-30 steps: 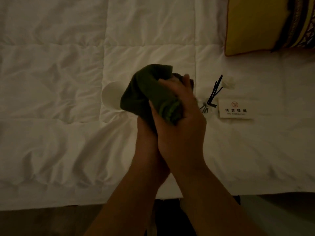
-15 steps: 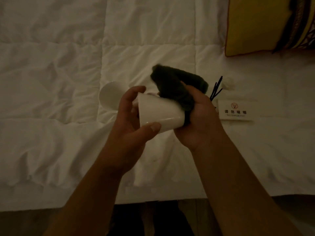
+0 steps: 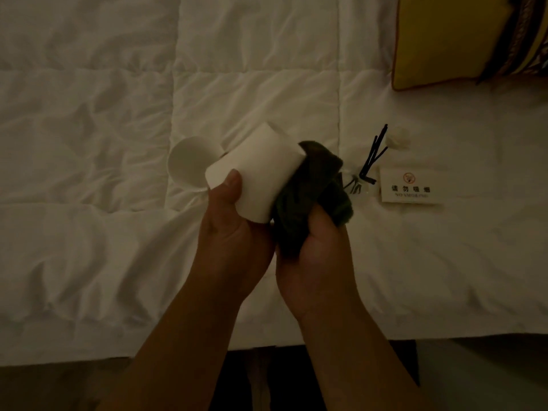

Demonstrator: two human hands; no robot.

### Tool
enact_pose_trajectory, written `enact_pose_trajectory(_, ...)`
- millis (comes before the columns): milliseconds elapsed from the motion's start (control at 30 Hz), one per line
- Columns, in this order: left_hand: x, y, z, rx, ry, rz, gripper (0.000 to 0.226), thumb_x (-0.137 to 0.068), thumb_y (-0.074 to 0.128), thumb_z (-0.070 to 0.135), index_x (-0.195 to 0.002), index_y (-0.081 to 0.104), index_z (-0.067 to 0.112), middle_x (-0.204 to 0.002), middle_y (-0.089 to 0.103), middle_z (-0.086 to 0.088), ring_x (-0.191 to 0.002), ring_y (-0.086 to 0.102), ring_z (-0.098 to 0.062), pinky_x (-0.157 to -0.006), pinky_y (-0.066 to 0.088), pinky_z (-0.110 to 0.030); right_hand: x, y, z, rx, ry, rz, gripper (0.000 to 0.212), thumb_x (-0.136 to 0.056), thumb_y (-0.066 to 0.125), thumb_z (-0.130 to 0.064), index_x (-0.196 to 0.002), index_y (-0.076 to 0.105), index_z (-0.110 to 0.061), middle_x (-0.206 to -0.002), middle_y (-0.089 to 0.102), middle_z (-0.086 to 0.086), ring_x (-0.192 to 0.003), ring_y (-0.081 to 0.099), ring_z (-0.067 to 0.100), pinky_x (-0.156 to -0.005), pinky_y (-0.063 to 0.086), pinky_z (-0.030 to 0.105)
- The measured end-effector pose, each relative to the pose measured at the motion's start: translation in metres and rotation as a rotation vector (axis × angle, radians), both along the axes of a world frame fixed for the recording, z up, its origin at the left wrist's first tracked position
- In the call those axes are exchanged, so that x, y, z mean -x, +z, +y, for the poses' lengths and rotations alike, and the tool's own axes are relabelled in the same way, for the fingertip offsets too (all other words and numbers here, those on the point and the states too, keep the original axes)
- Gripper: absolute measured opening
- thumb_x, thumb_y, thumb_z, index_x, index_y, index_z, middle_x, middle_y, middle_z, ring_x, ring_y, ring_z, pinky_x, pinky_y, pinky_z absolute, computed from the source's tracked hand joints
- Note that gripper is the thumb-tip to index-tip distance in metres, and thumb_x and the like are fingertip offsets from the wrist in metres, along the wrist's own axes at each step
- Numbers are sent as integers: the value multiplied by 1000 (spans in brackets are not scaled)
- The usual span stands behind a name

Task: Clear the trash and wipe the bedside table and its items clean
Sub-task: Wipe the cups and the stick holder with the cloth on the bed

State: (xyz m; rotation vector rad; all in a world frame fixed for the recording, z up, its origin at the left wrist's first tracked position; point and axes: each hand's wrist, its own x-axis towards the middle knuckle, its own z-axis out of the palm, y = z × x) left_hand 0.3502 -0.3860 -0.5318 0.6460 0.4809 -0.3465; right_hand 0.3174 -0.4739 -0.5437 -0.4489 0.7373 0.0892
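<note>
My left hand (image 3: 234, 229) grips a white cup (image 3: 261, 170) tilted on its side above the bed, thumb across its wall. My right hand (image 3: 314, 262) clutches a dark green cloth (image 3: 314, 191), which is pressed against the cup's right end. A second white cup (image 3: 189, 161) lies on its side on the white quilt (image 3: 89, 143) just left of the held cup, its mouth facing me. The bedside table is out of view.
A white no-smoking sign card (image 3: 410, 188) lies on the quilt to the right. Black reed sticks (image 3: 373, 152) and a small white stopper-like piece (image 3: 397, 140) lie beside it. A yellow cushion (image 3: 444, 40) sits at the top right. The bed edge and dark floor (image 3: 267, 381) are below.
A second ago the cloth covered the cup under both hands. Since then the cup has come into view, and it has turned so the cloth now bears on its right end.
</note>
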Motion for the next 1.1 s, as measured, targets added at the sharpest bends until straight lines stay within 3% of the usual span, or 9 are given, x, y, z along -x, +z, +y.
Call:
enact_pose_trajectory(67, 0, 3, 2, -100, -94, -116, 56, -78, 63, 33, -129, 45, 17, -112, 71, -1, -108, 66, -21, -81, 54, -27, -2, -6, -9, 13, 35, 35, 30, -86, 63, -11, -116, 60, -10, -107, 68, 5, -99, 62, 3, -86, 50, 32)
enact_pose_trajectory(200, 5, 1, 10, -244, -288, -265, 62, -70, 62, 27, -130, 47, 24, -114, 67, 4, -113, 61, -24, -83, 52, -31, -16, 2, -16, -46, 65, 45, 53, -83, 56, -27, -133, 51, -12, -130, 56, 25, -121, 53, 42, -106, 37, 59)
enact_pose_trajectory(400, -9, 2, 41, -385, -442, -204, 52, -63, 71, 33, -114, 64, 37, -111, 68, 4, -107, 65, -25, -75, 55, -35, -1, 0, -31, 1, 194, 12, 43, -74, 71, -24, -116, 66, -14, -119, 64, 22, -111, 61, 38, -94, 47, 58)
enact_pose_trajectory(533, -12, 1, 49, -544, -510, -179, 53, -63, 74, 35, -114, 61, 46, -115, 62, 7, -105, 65, -20, -75, 58, -37, 17, -3, -31, -35, 137, -44, 45, -72, 72, -26, -116, 68, -21, -120, 66, 17, -108, 63, 40, -80, 54, 51)
enact_pose_trajectory(667, -14, 5, 31, -1045, -636, -408, 70, -70, 72, 48, -132, 40, 50, -122, 51, 17, -98, 62, -6, -74, 53, -20, 35, -5, -41, 21, 61, 55, 26, -79, 62, -24, -101, 76, -22, -111, 70, 14, -101, 68, 34, -74, 56, 46)
enact_pose_trajectory(767, -20, -3, 14, -1453, -681, -574, 90, -66, 72, 51, -143, 26, 47, -133, 38, 7, -110, 44, -8, -77, 33, -7, 46, -5, -51, -46, -40, 114, 33, -64, 73, -23, -97, 77, -20, -111, 70, 16, -98, 68, 36, -69, 56, 48)
enact_pose_trajectory(833, -26, -11, 4, -1547, -641, -595, 94, -70, 78, 40, -146, 23, 40, -140, 33, -1, -121, 40, -18, -87, 35, -18, 51, -3, -59, -55, -57, 103, 42, -57, 79, -21, -98, 77, -19, -112, 70, 16, -99, 68, 37, -69, 56, 50)
enact_pose_trajectory(900, -34, -20, -7, -1657, -621, -651, 96, -70, 81, 35, -147, 23, 34, -144, 29, -6, -128, 36, -27, -91, 37, -32, 54, -3, -69, -41, -63, 126, 29, -68, 70, -20, -96, 78, -20, -110, 71, 16, -96, 69, 36, -67, 57, 50)
enact_pose_trajectory(1100, -50, -48, -25, -1882, -751, -665, 95, -72, 80, 38, -147, 23, 27, -147, 25, -14, -130, 31, -37, -95, 42, -52, 58, -10, -96, -19, -149, 151, 27, -73, 59, -23, -91, 79, -19, -105, 72, 15, -91, 71, 34, -64, 57, 45)
